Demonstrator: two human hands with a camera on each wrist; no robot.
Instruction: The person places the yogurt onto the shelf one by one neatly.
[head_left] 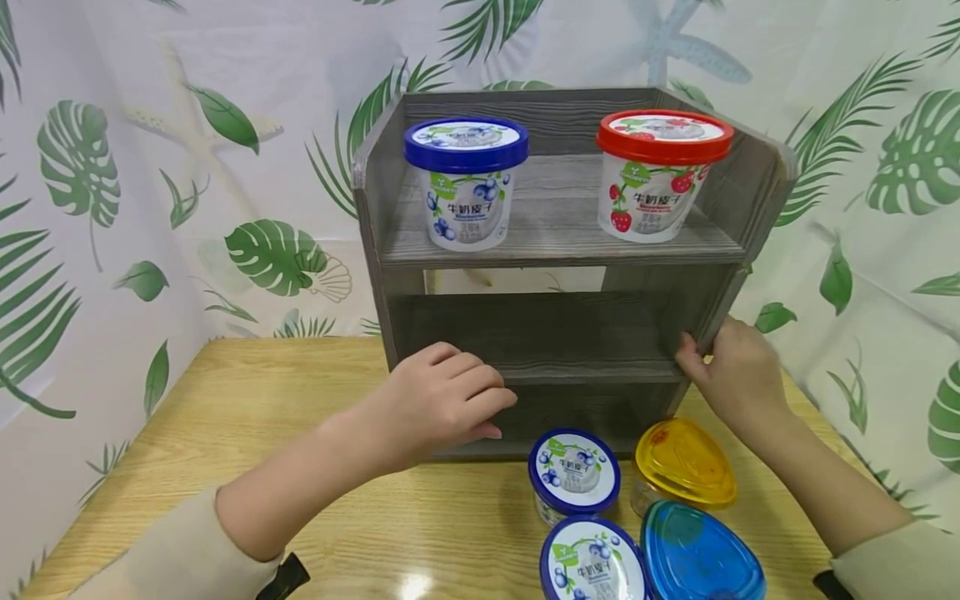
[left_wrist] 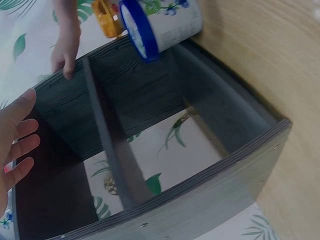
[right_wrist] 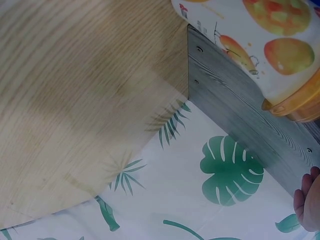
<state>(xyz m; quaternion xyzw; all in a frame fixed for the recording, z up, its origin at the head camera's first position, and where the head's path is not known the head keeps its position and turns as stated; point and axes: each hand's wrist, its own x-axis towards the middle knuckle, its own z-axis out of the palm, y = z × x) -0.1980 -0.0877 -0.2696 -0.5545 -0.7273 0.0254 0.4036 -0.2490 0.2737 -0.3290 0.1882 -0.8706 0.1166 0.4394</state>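
Observation:
A grey wood-grain shelf unit [head_left: 558, 208] stands upright on the table. My right hand [head_left: 738, 367] grips its right side panel, thumb at the front edge and fingers around the outside; in the right wrist view only the fingers [right_wrist: 302, 196] show at that panel. In front of the lower shelves hovers my left hand [head_left: 442, 400], fingers loosely bent with nothing in them. On the upper shelf are a blue-lidded blueberry tub [head_left: 468, 200] at left and a red-lidded strawberry tub [head_left: 656, 187] at right.
Two more blue-lidded tubs, one nearer the shelf [head_left: 573, 472] and one in front [head_left: 595, 562], sit on the table [head_left: 285, 392]. Beside them are a yellow-lidded container [head_left: 686, 462], with mango pictures in the right wrist view, and a blue-lidded one [head_left: 701, 550]. Leaf-patterned cloth [head_left: 262, 167] hangs behind.

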